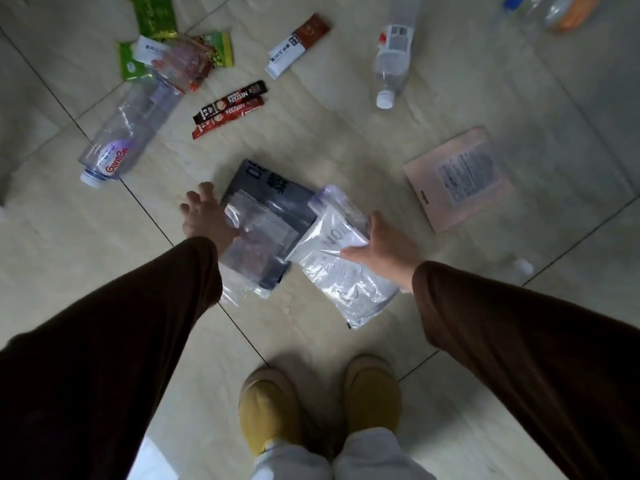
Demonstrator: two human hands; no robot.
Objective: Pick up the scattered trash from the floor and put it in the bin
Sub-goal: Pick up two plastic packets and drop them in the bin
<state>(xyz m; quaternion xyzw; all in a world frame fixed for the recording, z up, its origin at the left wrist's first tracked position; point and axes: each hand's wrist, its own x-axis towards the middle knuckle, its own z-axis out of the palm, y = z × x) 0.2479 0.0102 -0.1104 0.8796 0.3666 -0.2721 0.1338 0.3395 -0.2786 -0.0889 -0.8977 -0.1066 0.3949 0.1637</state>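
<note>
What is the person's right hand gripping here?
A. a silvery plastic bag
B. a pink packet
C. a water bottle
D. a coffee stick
A: the right hand is closed on the edge of the silvery plastic bag, while the pink packet lies untouched on the floor beside it.

Dim, flat indoor light here, cool and greyish, with no hard shadows on the tiled floor. A pale sheen runs across the tiles in the middle, and a bright patch glares at the near edge by the left sleeve. Glare also flashes off the clear plastic bag. Both sleeves read almost black. Wide-angle bending curves the tile joints toward the edges. The far right bottles and far left wrappers smear soft.
</note>
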